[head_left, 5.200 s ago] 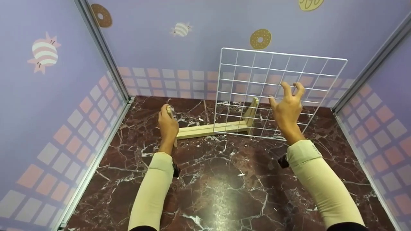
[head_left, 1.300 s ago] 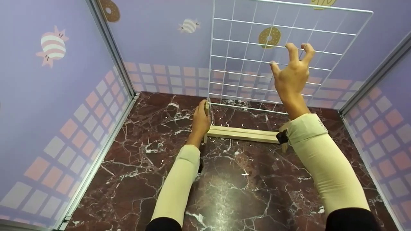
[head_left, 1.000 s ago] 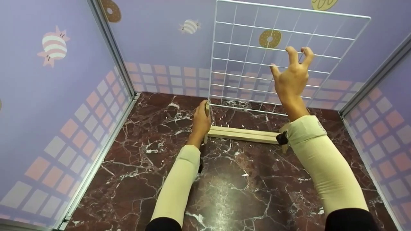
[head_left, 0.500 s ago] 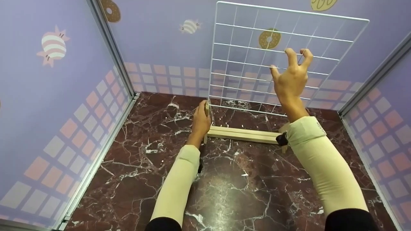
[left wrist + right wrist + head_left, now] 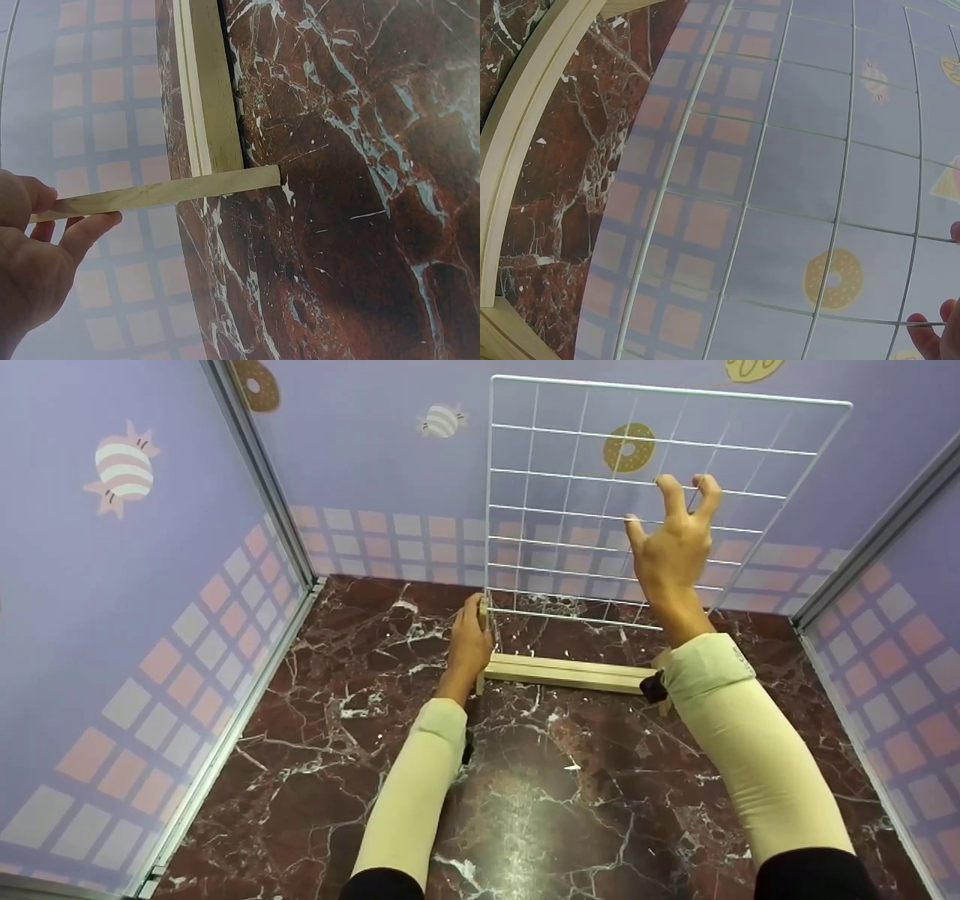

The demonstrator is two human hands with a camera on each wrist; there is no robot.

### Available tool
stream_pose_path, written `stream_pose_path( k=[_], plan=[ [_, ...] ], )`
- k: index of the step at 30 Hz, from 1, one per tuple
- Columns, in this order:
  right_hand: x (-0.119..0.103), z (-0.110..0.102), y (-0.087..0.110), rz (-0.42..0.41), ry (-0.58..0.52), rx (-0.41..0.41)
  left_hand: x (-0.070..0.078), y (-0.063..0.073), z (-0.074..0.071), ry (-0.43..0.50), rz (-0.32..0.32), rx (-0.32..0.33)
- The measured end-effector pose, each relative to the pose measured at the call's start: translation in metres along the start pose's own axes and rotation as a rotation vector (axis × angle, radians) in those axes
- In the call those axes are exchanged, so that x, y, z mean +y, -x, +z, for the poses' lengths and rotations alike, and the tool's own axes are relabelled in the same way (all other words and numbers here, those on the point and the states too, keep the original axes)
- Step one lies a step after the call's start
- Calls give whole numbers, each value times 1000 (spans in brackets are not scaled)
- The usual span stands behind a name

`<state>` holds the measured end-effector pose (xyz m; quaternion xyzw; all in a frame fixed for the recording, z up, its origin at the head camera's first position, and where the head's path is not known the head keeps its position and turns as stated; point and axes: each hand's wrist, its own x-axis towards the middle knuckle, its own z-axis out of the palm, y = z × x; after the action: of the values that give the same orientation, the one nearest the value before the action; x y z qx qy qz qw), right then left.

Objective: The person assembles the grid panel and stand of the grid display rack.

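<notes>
A pale wooden stand has a grooved crossbar (image 5: 570, 673) lying low over the marbled surface, with an upright board at each end. My left hand (image 5: 471, 641) pinches the upper part of the left end board (image 5: 172, 190) between thumb and fingers. A white wire grid panel (image 5: 667, 390) is held up behind the crossbar by my right hand (image 5: 676, 547), its fingers hooked over the wires. In the right wrist view, the panel's lower edge wire runs roughly alongside the crossbar, with a gap between them. My right wrist and sleeve hide most of the right end board.
Dark red marbled tabletop (image 5: 525, 780) spreads in front of the stand. Purple printed panels, the left wall (image 5: 45, 585), the back wall (image 5: 360, 450) and the right wall (image 5: 922, 585), enclose it on three sides.
Since the oldest frame the stand has shifted right and turned squarer to the back wall, and the grid has been raised. Over the last second the grid has dropped slightly and moved left.
</notes>
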<state>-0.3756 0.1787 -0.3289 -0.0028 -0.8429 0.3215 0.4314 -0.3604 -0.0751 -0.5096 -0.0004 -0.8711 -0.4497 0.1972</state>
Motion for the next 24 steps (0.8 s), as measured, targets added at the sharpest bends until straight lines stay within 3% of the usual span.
stream_pose_path(
  k=[16, 20, 24],
  plan=[
    [1, 1, 3, 7, -8, 6, -9, -4, -6, 25, 32, -54],
    [1, 0, 2, 16, -10, -10, -3, -9, -14, 36, -3, -78],
    [0, -3, 0, 28, -4, -37, 13, -19, -25, 86, -16, -13]
  ],
)
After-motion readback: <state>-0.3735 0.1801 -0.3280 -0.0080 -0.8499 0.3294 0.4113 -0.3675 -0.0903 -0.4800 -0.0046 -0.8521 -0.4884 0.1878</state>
